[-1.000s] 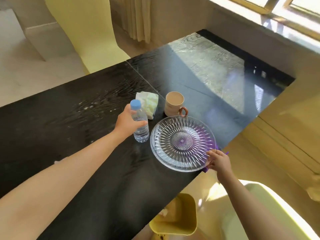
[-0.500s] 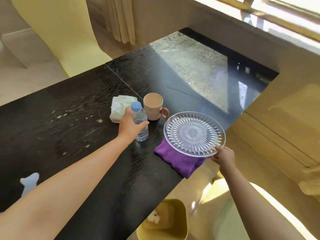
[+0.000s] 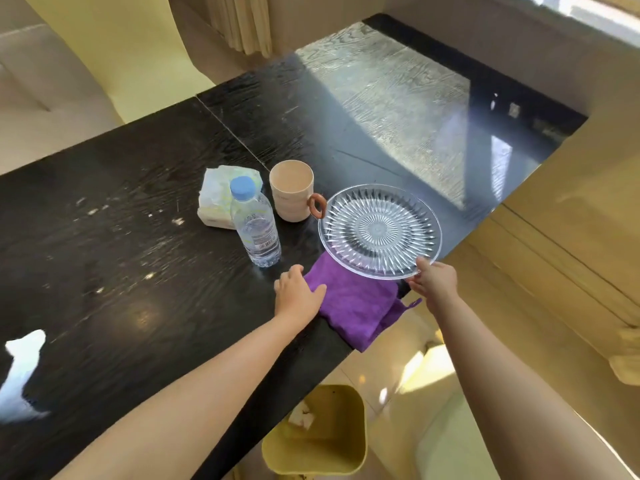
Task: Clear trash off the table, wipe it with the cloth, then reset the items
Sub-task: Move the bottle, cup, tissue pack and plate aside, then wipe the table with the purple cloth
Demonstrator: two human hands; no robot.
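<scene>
My right hand (image 3: 434, 280) grips the near rim of a clear cut-glass plate (image 3: 379, 230) and holds it lifted and tilted above the table's edge. Beneath it a purple cloth (image 3: 356, 306) lies on the black table (image 3: 138, 271), partly hanging over the edge. My left hand (image 3: 298, 294) rests on the cloth's left end, fingers spread flat. A water bottle with a blue cap (image 3: 254, 226) stands free just beyond that hand. A beige mug (image 3: 294, 190) and a tissue pack (image 3: 221, 199) sit behind the bottle. Crumbs speckle the tabletop.
A yellow bin (image 3: 322, 434) with crumpled paper inside stands on the floor below the table edge. A white scrap (image 3: 20, 372) lies at the table's near left. Yellow chairs stand at the far side and at my right. Sunlight glares on the far tabletop.
My left hand let go of the bottle and moved down onto the purple cloth. My right hand lifted the plate off the cloth, which now lies uncovered.
</scene>
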